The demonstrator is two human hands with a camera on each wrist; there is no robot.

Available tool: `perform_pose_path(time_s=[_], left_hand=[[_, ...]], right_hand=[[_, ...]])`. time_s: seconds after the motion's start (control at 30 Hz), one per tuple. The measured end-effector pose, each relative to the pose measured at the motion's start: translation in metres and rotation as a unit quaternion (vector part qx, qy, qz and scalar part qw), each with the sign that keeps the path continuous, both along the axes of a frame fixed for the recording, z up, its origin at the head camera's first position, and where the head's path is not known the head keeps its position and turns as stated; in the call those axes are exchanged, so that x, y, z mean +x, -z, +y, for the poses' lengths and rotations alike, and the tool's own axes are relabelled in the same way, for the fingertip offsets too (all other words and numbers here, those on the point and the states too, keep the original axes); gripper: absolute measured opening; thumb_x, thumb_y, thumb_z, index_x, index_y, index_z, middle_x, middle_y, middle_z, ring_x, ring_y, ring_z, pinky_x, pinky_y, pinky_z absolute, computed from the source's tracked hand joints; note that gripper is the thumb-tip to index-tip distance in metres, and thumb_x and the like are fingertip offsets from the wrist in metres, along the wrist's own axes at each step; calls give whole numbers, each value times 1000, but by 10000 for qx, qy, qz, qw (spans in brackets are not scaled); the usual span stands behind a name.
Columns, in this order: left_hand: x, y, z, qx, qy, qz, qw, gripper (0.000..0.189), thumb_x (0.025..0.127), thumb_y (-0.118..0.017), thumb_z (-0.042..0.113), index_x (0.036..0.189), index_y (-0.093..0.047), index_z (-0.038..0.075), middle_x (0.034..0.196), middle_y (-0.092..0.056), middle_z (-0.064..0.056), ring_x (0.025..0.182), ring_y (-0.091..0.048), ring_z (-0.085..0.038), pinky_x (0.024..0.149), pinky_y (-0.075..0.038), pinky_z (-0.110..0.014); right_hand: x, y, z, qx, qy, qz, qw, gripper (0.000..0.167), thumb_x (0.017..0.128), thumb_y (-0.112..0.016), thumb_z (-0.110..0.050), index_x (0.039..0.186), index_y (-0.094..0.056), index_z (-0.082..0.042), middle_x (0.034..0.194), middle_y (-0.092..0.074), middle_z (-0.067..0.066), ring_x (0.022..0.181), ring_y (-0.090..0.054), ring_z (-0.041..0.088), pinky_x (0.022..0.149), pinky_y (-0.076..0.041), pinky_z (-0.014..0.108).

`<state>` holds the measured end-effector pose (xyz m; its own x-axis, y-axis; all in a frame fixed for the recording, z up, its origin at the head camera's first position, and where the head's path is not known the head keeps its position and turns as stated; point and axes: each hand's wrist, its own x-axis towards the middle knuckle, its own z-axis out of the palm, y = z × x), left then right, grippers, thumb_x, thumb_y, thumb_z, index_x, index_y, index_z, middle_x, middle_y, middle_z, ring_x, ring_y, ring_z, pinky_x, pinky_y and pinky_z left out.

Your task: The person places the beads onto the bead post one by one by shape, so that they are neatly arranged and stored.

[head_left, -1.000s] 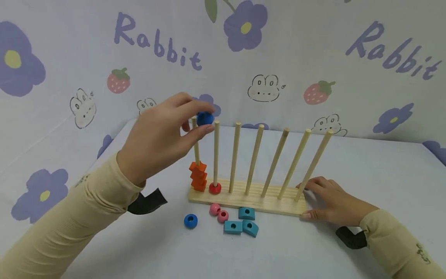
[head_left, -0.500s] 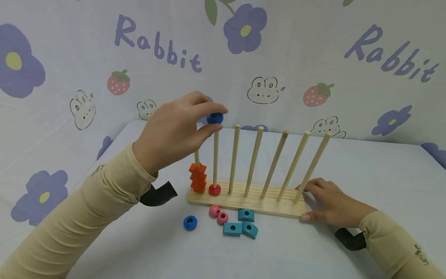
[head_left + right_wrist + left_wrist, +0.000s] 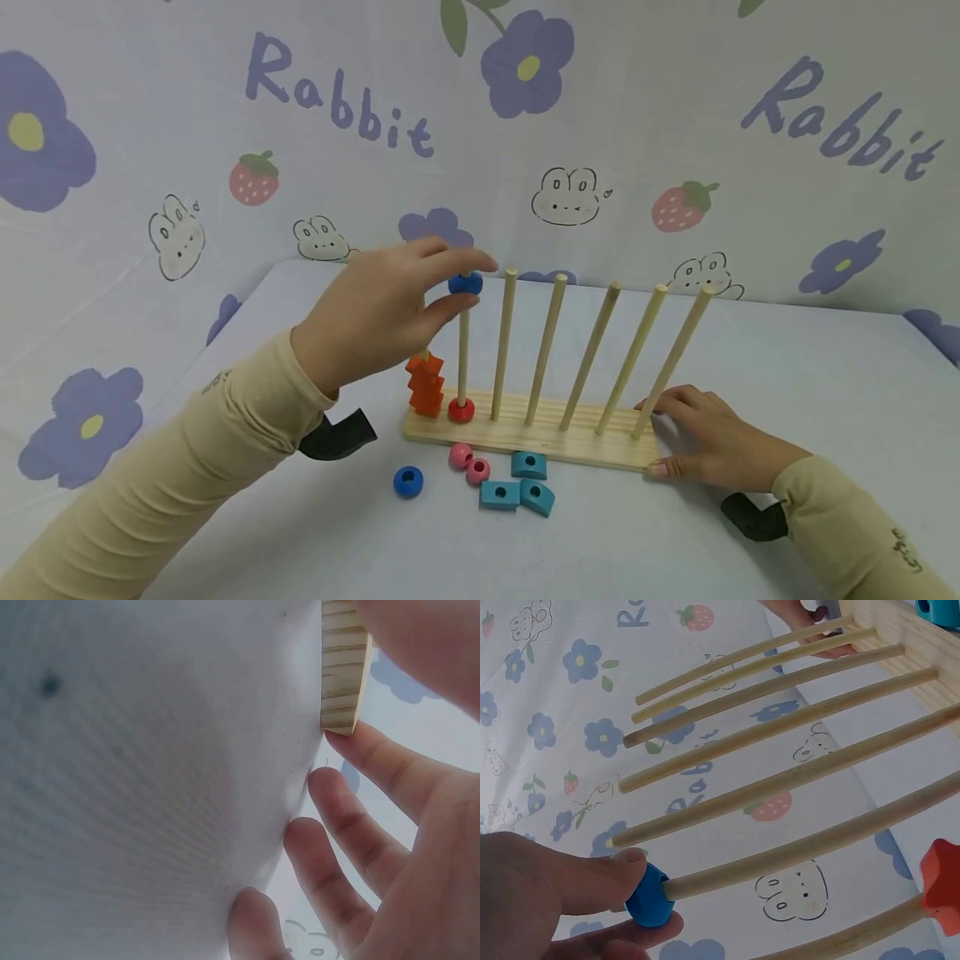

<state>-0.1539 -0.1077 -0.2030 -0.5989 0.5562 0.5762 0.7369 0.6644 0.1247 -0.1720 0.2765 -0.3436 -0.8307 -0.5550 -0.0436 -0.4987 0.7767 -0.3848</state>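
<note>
My left hand [image 3: 378,304] pinches a blue bead [image 3: 465,284] between thumb and fingers. In the left wrist view the blue bead [image 3: 649,897] is threaded on a wooden peg [image 3: 810,844], near its tip. That peg is second from the left on a wooden base [image 3: 585,443]; a red bead [image 3: 461,410] sits at its foot. Orange star-shaped beads [image 3: 425,386] are stacked on the leftmost peg. My right hand [image 3: 723,442] grips the base's right end, thumb at the front corner and fingers behind. The right wrist view has its index finger [image 3: 397,765] against the base corner.
In front of the base lie another blue bead [image 3: 408,482], two pink beads [image 3: 477,472] and three teal blocks with holes [image 3: 499,495]. More upright pegs [image 3: 547,350] stand bare to the right. A patterned cloth [image 3: 390,75] hangs behind the white table.
My left hand has moved right with the blue bead to the second peg's top, then slightly down, so the peg tip now shows above the bead. The right hand stays on the base.
</note>
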Motion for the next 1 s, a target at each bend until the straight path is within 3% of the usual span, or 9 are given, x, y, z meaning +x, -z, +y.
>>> perform_pose_path(time_s=[0.33, 0.67, 0.83, 1.0], left_hand=[[-1, 35, 1, -385, -16, -692, 9969, 21, 88, -69, 15, 109, -70, 15, 95, -67, 0, 69, -62, -11, 59, -49, -22], [2, 76, 3, -652, 134, -621, 9959, 21, 87, -71, 14, 107, -69, 11, 94, -66, -5, 62, -65, -12, 56, -50, -19], [4, 86, 5, -824, -22, -691, 9942, 23, 85, -72, 11, 108, -69, 12, 96, -66, -5, 61, -65, -13, 57, -53, -23], [4, 97, 5, -1101, -164, -924, 9895, 28, 82, -73, 9, 110, -69, 11, 98, -67, -7, 73, -67, -15, 60, -55, -27]], right_hand=[[0, 1, 1, -17, 37, -31, 10000, 68, 77, -68, -60, 130, -52, -22, 132, -44, 12, 121, -39, 39, 94, -35, 64], [1, 0, 0, -29, 44, -66, 10000, 69, 77, -69, -59, 132, -51, -20, 132, -43, 12, 121, -38, 39, 95, -34, 64], [0, 1, 0, 0, 14, -63, 10000, 70, 77, -68, -60, 132, -51, -20, 132, -43, 12, 121, -38, 39, 94, -35, 63], [-1, -1, 0, 29, 28, -121, 9999, 70, 77, -68, -60, 131, -50, -20, 133, -42, 13, 121, -38, 39, 94, -35, 63]])
